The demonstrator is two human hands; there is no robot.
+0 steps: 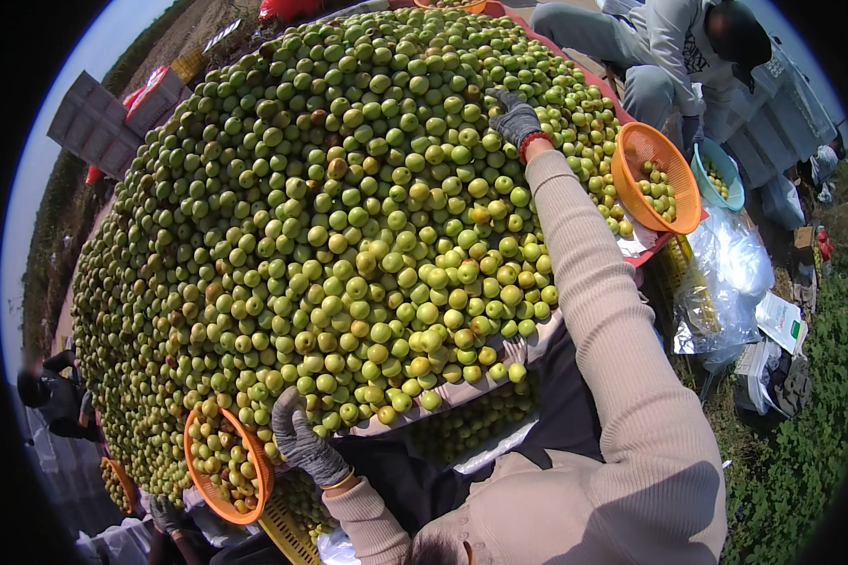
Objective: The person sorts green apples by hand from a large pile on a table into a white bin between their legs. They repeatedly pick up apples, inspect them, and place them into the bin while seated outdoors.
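A broad heap of small green fruits [367,233], some with brownish patches, spreads before me. My right hand [514,120], in a grey knit glove with a red band at the wrist, reaches over the upper right of the heap with its fingers apart on the fruits. At the heap's near edge, my left hand [302,434], gloved in grey too, rests beside the fruits with thumb and fingers spread; whether a fruit lies under its palm is hidden. Just left of it stands an orange plastic basket [260,487] part-filled with fruits.
Another orange basket [625,159] stands at the heap's right edge, near a person [668,63] holding a light blue basket [736,191]. Clear plastic bags [738,268] lie at right. Below the heap's edge is a yellow crate [286,533]. Other people work at lower left; crates [95,123] stand behind.
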